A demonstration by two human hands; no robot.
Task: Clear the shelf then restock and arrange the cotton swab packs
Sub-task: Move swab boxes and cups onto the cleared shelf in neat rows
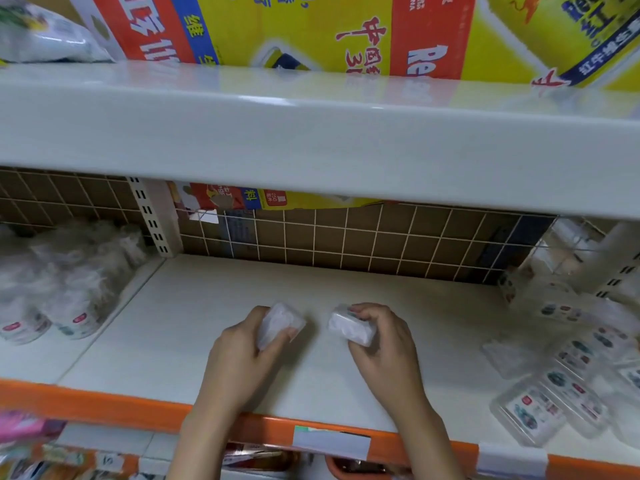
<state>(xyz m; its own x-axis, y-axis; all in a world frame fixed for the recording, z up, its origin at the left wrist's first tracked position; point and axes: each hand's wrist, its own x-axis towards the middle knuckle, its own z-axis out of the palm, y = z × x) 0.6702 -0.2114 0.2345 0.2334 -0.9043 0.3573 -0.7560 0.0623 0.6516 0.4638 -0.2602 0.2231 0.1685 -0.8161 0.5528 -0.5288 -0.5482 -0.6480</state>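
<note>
On the middle shelf (242, 306), seen from the head camera, I had both hands out over a bare stretch of board. My left hand (242, 355) grasped one small white pack (278, 323), fingers curled round it; my right hand (384, 344) gripped a second pack (351, 327) the same way. Both packs sat near the shelf's middle, just beside each other but apart. I judged the clearing done in this bay and the restocking barely begun, with these two as the first. The left pack's long axis ran from near-left up to far-right; the right pack's ran from far-left to near-right. Flat clear boxes (550, 400) lay piled at the right, and bagged goods (69, 271) at the left.
</note>
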